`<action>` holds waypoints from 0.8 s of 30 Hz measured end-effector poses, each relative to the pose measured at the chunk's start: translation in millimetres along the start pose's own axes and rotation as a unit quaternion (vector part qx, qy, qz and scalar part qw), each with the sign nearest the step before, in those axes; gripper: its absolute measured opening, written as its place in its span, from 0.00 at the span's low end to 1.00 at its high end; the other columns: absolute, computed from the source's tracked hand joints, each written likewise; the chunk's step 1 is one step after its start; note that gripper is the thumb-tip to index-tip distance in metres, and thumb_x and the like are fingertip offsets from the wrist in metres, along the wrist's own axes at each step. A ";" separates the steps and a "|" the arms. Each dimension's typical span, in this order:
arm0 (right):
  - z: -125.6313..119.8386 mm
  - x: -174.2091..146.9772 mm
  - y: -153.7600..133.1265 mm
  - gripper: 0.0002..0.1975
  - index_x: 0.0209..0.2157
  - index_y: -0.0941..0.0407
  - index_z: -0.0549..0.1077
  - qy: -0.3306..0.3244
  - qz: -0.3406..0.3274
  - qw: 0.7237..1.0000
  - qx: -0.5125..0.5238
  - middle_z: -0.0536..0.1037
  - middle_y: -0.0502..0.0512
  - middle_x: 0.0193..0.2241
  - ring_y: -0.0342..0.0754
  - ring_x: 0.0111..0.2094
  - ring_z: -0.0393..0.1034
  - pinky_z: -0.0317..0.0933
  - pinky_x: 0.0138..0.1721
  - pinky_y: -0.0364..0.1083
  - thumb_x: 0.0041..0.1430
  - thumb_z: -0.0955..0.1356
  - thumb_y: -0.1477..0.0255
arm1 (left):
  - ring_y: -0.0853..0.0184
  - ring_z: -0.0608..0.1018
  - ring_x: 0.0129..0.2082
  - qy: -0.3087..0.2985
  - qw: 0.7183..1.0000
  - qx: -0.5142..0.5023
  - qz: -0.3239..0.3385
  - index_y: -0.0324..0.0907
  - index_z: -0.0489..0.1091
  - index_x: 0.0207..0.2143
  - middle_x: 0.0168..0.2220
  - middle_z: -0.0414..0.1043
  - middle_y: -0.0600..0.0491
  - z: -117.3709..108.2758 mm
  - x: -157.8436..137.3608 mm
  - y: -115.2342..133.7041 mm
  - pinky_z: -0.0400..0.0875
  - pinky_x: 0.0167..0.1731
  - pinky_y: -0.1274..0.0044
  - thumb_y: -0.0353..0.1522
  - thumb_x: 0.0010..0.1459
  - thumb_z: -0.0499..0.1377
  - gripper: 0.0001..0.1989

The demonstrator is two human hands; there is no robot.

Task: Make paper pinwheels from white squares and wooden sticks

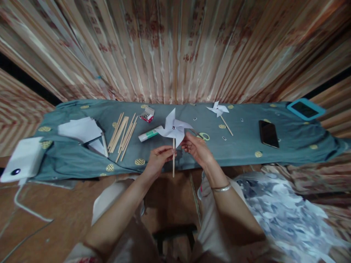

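A white paper pinwheel (170, 123) on a thin wooden stick (173, 168) is held upright in front of me, with a pin at its centre. My left hand (159, 156) pinches the stick below the blades. At the lower right blade, my right hand (196, 147) has its fingers bent and closed at the paper's edge. Just behind the pinwheel lie a glue stick (148, 135) and green-handled scissors (204, 136). Another finished-looking pinwheel (217, 109) rests farther back on the right.
On the cloth-covered table (241, 146) lie several wooden sticks (120, 137), a small open box of pins (147, 115), white paper sheets (82, 129), a phone (268, 133) and a blue-framed tablet (305, 109). A white device (23, 160) with a cable stands left. A bag of paper pieces (290, 215) sits right.
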State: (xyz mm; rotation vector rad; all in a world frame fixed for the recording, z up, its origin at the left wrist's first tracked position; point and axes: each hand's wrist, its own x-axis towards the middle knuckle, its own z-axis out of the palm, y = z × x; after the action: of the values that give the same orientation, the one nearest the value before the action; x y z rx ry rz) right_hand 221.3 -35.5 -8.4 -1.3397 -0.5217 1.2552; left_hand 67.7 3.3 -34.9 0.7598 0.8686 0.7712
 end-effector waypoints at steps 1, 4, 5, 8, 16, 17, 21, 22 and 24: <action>-0.1 0.6 0.1 0.24 0.26 0.55 0.74 0.000 0.004 1.000 0.011 0.79 0.51 0.24 0.41 0.22 0.68 0.60 0.24 0.42 0.37 0.75 0.48 | 0.69 0.78 0.24 0.003 1.000 -0.006 0.001 0.38 0.78 0.25 0.24 0.78 0.52 0.2 2.0 -3.8 0.74 0.31 0.77 0.36 0.30 0.76 0.18; -1.5 1.8 1.0 0.22 0.26 0.55 0.74 -0.007 0.001 1.000 0.027 0.78 0.50 0.23 0.41 0.23 0.68 0.61 0.24 0.42 0.39 0.76 0.51 | 0.69 0.78 0.25 0.004 1.000 -0.016 -0.004 0.38 0.78 0.25 0.24 0.78 0.52 -0.2 7.0 -14.1 0.74 0.31 0.77 0.36 0.30 0.76 0.18; -2.1 2.1 1.5 0.21 0.25 0.55 0.74 -0.007 -0.002 1.000 0.027 0.77 0.50 0.23 0.41 0.23 0.68 0.61 0.24 0.42 0.39 0.76 0.52 | 0.69 0.78 0.25 0.001 1.000 -0.017 -0.008 0.38 0.78 0.25 0.24 0.78 0.51 -0.5 8.4 -16.3 0.73 0.31 0.77 0.36 0.30 0.76 0.18; -3.4 3.2 2.8 0.18 0.25 0.55 0.74 0.001 0.000 1.000 0.015 0.77 0.50 0.23 0.41 0.23 0.68 0.61 0.25 0.42 0.42 0.76 0.55 | 0.69 0.78 0.25 -0.005 1.000 -0.019 -0.018 0.39 0.79 0.25 0.24 0.78 0.51 -1.4 11.4 -18.2 0.74 0.31 0.77 0.36 0.30 0.76 0.18; -3.9 10.3 6.5 0.18 0.25 0.56 0.74 0.016 0.013 0.999 0.036 0.77 0.52 0.23 0.41 0.23 0.67 0.60 0.26 0.43 0.45 0.75 0.55 | 0.71 0.77 0.24 -0.019 0.999 -0.001 -0.047 0.37 0.79 0.26 0.24 0.78 0.53 -3.5 12.7 -11.4 0.73 0.32 0.78 0.37 0.30 0.76 0.19; -3.2 10.6 6.9 0.18 0.25 0.56 0.74 0.019 0.014 0.999 0.042 0.77 0.52 0.23 0.41 0.23 0.67 0.59 0.25 0.43 0.45 0.75 0.55 | 0.71 0.77 0.24 -0.020 0.999 0.000 -0.050 0.37 0.79 0.26 0.24 0.78 0.53 -4.0 12.3 -11.1 0.73 0.32 0.78 0.37 0.31 0.76 0.19; 0.0 9.8 7.5 0.19 0.24 0.56 0.75 0.015 0.015 0.999 0.047 0.76 0.49 0.21 0.40 0.22 0.66 0.59 0.24 0.42 0.38 0.78 0.56 | 0.71 0.77 0.25 -0.027 0.998 0.004 -0.048 0.38 0.79 0.27 0.25 0.78 0.53 -6.0 10.8 -11.7 0.73 0.34 0.77 0.37 0.33 0.76 0.18; 0.7 9.4 7.3 0.20 0.23 0.56 0.75 0.011 0.014 0.999 0.046 0.76 0.48 0.21 0.40 0.22 0.66 0.59 0.24 0.42 0.37 0.78 0.56 | 0.71 0.77 0.25 -0.028 0.999 0.005 -0.046 0.38 0.79 0.28 0.25 0.78 0.53 -6.4 10.6 -12.0 0.73 0.34 0.77 0.37 0.33 0.75 0.18; 1.5 8.6 6.7 0.20 0.22 0.56 0.75 0.008 0.014 0.999 0.046 0.75 0.48 0.20 0.39 0.22 0.66 0.58 0.24 0.42 0.35 0.79 0.55 | 0.71 0.77 0.25 -0.029 0.999 0.006 -0.044 0.38 0.79 0.28 0.26 0.78 0.53 -6.9 10.1 -12.3 0.73 0.34 0.77 0.37 0.34 0.75 0.18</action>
State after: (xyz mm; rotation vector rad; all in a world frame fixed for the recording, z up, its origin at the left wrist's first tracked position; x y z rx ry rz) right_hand 220.4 -28.9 -17.1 -1.2828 -0.4309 1.2745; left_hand 69.3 7.2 -51.8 0.7462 0.8488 0.6635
